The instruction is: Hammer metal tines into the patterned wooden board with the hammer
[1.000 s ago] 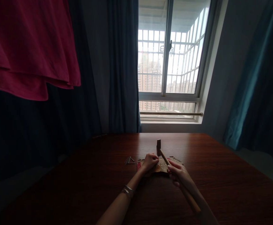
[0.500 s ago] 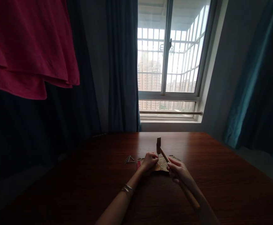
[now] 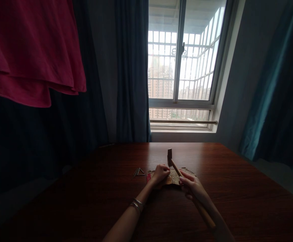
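My right hand (image 3: 191, 184) is wrapped round the wooden handle of a hammer (image 3: 178, 168). Its metal head is up at the far end of the handle, just above the fingers of my left hand (image 3: 160, 173). Those fingers pinch a thin upright nail (image 3: 169, 169), whose top is at or close under the hammer head; I cannot tell if they touch. Beneath both hands lies a tan piece dotted with many small dark holes (image 3: 174, 177), with a red patch at its left end. My left hand partly covers it.
Several loose nails (image 3: 139, 172) lie in a small heap left of the dotted piece. Everything rests on a dark reddish wooden table (image 3: 106, 201). Behind it are a barred window (image 3: 180, 80) and blue curtains (image 3: 132, 74). A pink cloth (image 3: 33, 50) hangs at upper left.
The hammer head has shifted very slightly left. My left hand keeps its pinch on the nail in the same spot.
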The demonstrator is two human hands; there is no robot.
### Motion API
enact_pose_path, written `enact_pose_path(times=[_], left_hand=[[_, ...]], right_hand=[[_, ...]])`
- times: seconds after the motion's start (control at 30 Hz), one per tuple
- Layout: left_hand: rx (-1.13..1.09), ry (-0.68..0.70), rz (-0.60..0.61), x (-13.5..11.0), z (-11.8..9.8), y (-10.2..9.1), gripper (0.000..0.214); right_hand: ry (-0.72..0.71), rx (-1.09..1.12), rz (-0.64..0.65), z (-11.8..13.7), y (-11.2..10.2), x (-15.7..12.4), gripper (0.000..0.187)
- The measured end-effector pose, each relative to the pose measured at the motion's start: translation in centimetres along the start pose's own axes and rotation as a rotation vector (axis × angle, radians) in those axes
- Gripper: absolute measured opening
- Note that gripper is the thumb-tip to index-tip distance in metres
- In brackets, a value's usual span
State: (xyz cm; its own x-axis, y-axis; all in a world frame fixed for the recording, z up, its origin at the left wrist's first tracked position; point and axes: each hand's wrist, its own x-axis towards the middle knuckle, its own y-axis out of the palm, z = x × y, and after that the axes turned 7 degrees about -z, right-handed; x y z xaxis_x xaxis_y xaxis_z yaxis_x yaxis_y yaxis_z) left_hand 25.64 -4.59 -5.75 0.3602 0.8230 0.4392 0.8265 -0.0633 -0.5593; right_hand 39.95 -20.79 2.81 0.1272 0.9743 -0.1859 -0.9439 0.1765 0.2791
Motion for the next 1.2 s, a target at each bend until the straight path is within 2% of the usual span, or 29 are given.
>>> enact_pose_path(times=[0.1, 0.3, 0.5, 0.67, 0.77, 0.9, 1.07, 1.2], left_hand=[[0.006, 0.003, 0.002, 0.0, 0.1, 0.1, 0.019], [-0.014, 0.034, -0.023, 0.0, 0.3, 0.2, 0.018], [-0.016, 0.016, -0.039, 0.0, 0.2, 0.3, 0.017], [-0.012, 0.004, -0.016, -0.1, 0.1, 0.1, 0.018], [0.004, 0.02, -0.007, 0.0, 0.0, 0.0, 0.019], [0.043, 0.013, 0.021, 0.1, -0.2, -0.5, 0.021], [0.044, 0.025, 0.106, 0.0, -0.7, -1.6, 0.025], [0.022, 0.002, 0.137, 0.1, -1.1, -2.4, 0.029]], right_hand=[[0.018, -0.008, -0.005, -0.3, -0.1, 0.1, 0.077], [-0.029, 0.007, 0.011, -0.3, -0.2, 0.4, 0.071], [0.016, 0.005, -0.004, -0.5, -0.5, 0.3, 0.076], [-0.039, 0.02, -0.006, -0.4, -0.9, 0.4, 0.071], [-0.08, 0.001, -0.057, -0.6, -1.6, 1.1, 0.07], [-0.214, -0.161, -0.212, -1.6, -3.2, 3.1, 0.07], [-0.339, -0.522, -0.476, -2.3, -6.5, 6.6, 0.062], [-0.388, -0.878, -0.542, -2.0, -9.0, 8.9, 0.052]])
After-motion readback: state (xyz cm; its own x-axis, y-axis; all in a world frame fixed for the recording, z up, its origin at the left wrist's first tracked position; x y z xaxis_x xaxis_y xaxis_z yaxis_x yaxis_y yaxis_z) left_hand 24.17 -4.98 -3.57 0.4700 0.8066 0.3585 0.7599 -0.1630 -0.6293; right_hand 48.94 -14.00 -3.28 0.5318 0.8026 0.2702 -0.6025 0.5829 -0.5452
